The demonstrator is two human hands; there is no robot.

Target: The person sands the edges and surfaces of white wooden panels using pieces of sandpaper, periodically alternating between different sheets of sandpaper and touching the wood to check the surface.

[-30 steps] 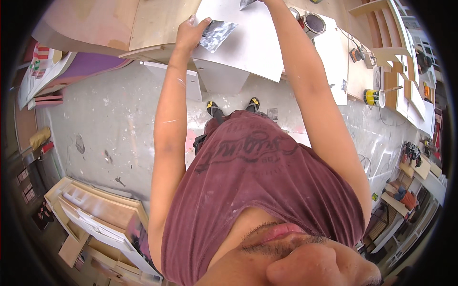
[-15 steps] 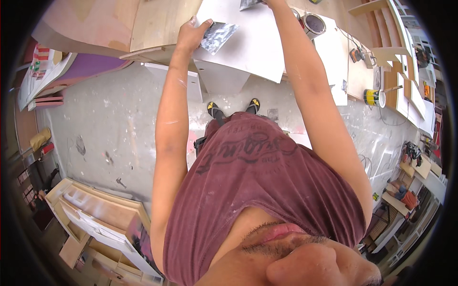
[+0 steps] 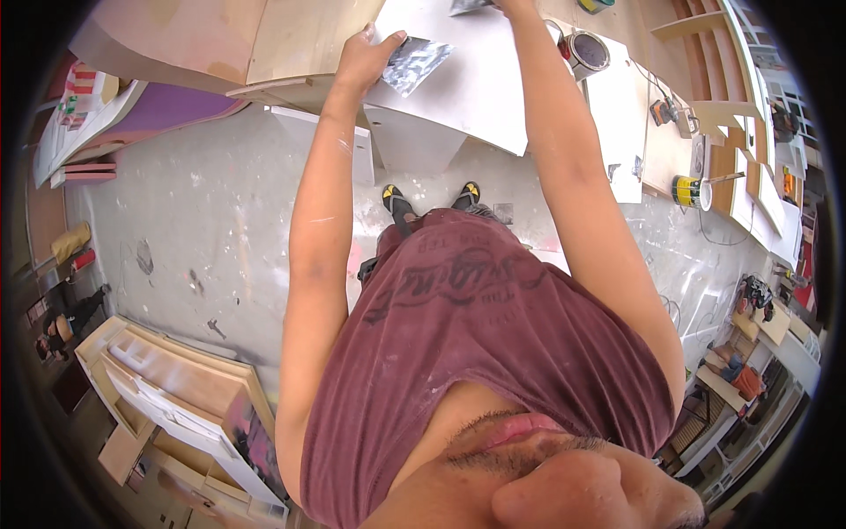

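My left hand (image 3: 364,60) is closed on a wide, flat metal scraper (image 3: 418,66), its thumb along one edge. The blade is smeared grey and white, and it lies over a white panel (image 3: 490,93) on the workbench. At the upper edge of the picture, my right hand (image 3: 515,6) shows only in part. A second grey scraper (image 3: 471,7) sticks out to its left; where the fingers meet it is cut off by the frame. Just right of my right forearm stands an open tin (image 3: 587,53) with a dark rim.
A sander-like power tool (image 3: 661,110) with a cord lies on the right. Beyond it stands a yellow-and-white paint can (image 3: 690,191) with a stick across it. Wooden cabinet parts (image 3: 181,397) sit at lower left. A purple panel (image 3: 167,115) is at upper left.
The whole view has shifted slightly. Both hands and the left scraper appear a little farther right in the picture, much like the panel and tin. Both hands keep their grip.
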